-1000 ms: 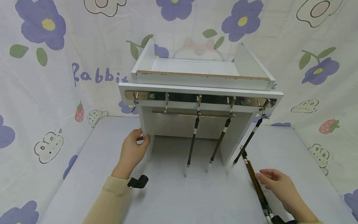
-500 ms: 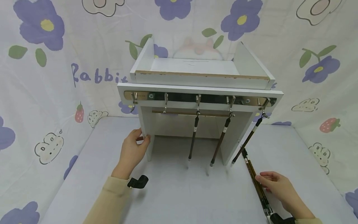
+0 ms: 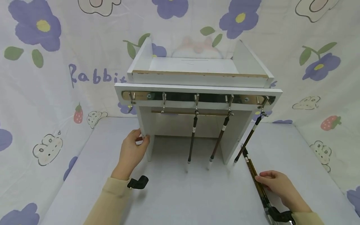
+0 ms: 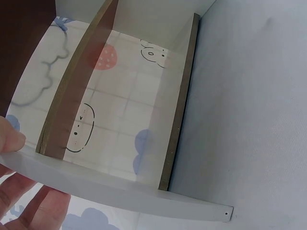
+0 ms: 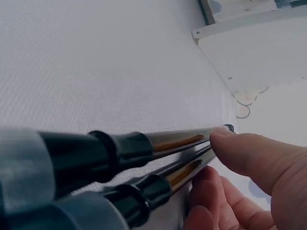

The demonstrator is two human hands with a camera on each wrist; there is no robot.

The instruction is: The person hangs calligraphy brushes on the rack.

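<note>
My left hand (image 3: 132, 150) grips the left side panel of a white shelf (image 3: 146, 125), thumb inside and fingers outside in the left wrist view. Three capped calligraphy brushes hang by loops from the metal hook rail (image 3: 180, 97) on the shelf's front: one dark brush (image 3: 192, 140) in the middle, one brown brush (image 3: 219, 139) and one at the far right (image 3: 248, 137). Two more calligraphy brushes (image 3: 254, 178) lie side by side on the table. My right hand (image 3: 277, 184) holds these between thumb and curled fingers; the right wrist view shows their capped ends (image 5: 134, 148) close up.
The two left hooks (image 3: 164, 102) bear nothing. An open tray-like top (image 3: 194, 65) crowns the shelf. A patterned cloth (image 3: 92, 56) hangs behind and along the sides. The white table (image 3: 174, 200) spreads in front, between my arms.
My right hand has moved slightly left, and its thumb and fingers have come onto the lying brushes. The hanging brushes sway a little. My left hand keeps its grip on the panel.
</note>
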